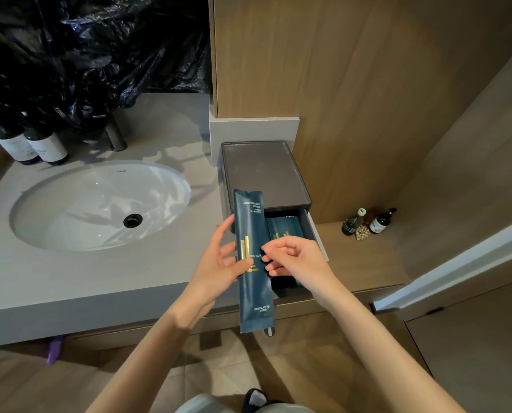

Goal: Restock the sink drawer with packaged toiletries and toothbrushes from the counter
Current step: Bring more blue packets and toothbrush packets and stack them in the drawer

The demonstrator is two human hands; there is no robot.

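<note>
A long dark-blue dental kit packet with gold print stands upright in front of the open drawer of a small dark drawer box on the counter. My left hand holds the packet from its left side, thumb across the front. My right hand pinches the packet's right edge at mid-height. Inside the drawer lies another dark-blue packet, partly hidden behind my right hand.
A white oval sink is set in the grey counter to the left. Dark bottles and a black plastic bag stand behind it. Small bottles sit on a lower wooden ledge at right. Wood panelling rises behind the drawer box.
</note>
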